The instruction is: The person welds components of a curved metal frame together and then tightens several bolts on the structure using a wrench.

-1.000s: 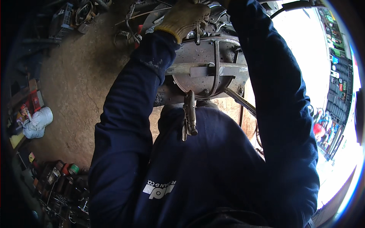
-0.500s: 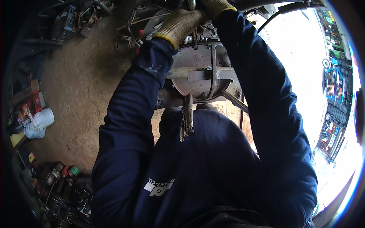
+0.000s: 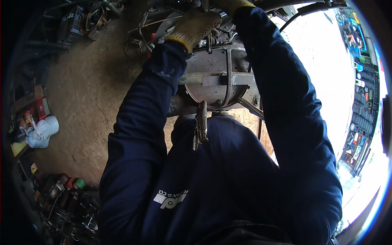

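Both of my hands wear knitted work gloves with yellow cuffs, up at the top edge of the view. My left hand (image 3: pixel 195 27) is closed, its fingers curled over the machine parts; what lies inside them is hidden. Beside it a metal rod-like piece (image 3: pixel 206 5) runs out of the picture. My right hand (image 3: pixel 232 5) is mostly cut off by the upper edge, so its fingers do not show. Below the hands lies a round metal housing (image 3: pixel 208 61) with a curved band (image 3: pixel 229 77) and a flat crossbar (image 3: pixel 210 80). Locking pliers (image 3: pixel 201 126) hang from its near rim.
A concrete floor (image 3: pixel 85 98) stretches to the left. White sacks (image 3: pixel 43 131) lie by the left wall, with tools and scrap (image 3: pixel 65 200) at lower left. A grey crate (image 3: pixel 72 24) sits at upper left. A black hose (image 3: pixel 289 21) curves at upper right, before a bright opening.
My right hand has slid slightly up, further out of view, and its forearm has shifted right. My left hand stays nearly in place. Outside, a passing vehicle has moved up the picture.
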`<state>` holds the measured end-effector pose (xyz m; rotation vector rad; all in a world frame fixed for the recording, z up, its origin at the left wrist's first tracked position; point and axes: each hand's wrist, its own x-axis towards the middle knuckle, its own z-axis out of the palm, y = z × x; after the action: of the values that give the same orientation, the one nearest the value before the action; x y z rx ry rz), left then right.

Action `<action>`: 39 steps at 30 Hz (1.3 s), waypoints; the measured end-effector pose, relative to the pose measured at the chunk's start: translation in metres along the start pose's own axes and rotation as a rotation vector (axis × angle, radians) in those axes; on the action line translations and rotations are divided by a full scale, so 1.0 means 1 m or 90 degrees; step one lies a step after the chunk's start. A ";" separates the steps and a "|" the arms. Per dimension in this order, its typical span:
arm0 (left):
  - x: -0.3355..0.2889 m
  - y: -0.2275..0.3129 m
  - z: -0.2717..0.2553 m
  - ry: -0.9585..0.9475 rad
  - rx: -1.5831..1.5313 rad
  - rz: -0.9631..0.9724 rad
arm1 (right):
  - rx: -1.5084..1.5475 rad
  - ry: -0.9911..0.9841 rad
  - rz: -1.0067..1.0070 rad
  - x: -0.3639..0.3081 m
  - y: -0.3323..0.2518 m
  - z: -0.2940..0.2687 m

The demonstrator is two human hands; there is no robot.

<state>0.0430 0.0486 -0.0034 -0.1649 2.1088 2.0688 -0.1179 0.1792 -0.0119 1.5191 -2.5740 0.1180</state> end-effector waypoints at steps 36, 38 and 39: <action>-0.025 0.015 -0.008 -0.078 -0.200 0.015 | 0.391 -0.073 0.014 -0.060 -0.026 -0.099; -0.027 0.001 -0.013 0.013 -0.130 -0.007 | 0.398 -0.115 -0.012 -0.091 -0.041 -0.107; -0.024 0.000 -0.009 0.020 -0.079 -0.049 | 0.321 -0.152 0.072 -0.110 -0.064 -0.122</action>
<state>0.0661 0.0386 0.0016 -0.2932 1.9586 2.1661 0.0010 0.2607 0.0888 1.6159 -2.9781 0.6855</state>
